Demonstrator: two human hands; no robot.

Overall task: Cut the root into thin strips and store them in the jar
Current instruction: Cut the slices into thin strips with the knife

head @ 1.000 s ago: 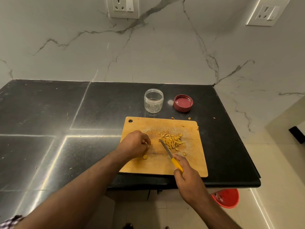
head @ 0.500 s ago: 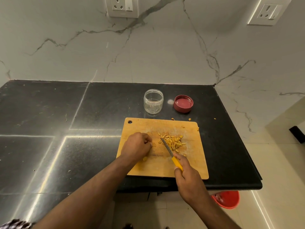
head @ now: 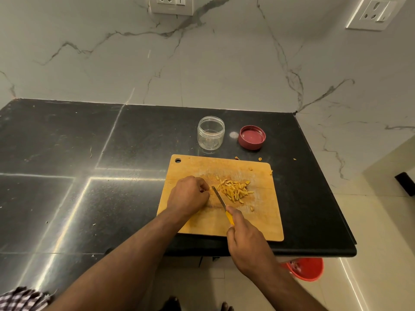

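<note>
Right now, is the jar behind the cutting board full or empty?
Empty. The clear jar shows only dark counter through its walls; the cut strips lie on the board, and its lid sits beside it.

Both bare forearms reach forward. The left hand [head: 188, 196] is curled into a loose fist, knuckles up, fingertips seemingly pinched together. The right hand [head: 247, 245] is closed in a firm grip, thumb on top.

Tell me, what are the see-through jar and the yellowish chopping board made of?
The see-through round jar looks like clear plastic, maybe glass: glossy, with a ridged neck. The yellowish rectangular chopping board looks like wood or bamboo: matte, pale scuffed cut marks.
</note>
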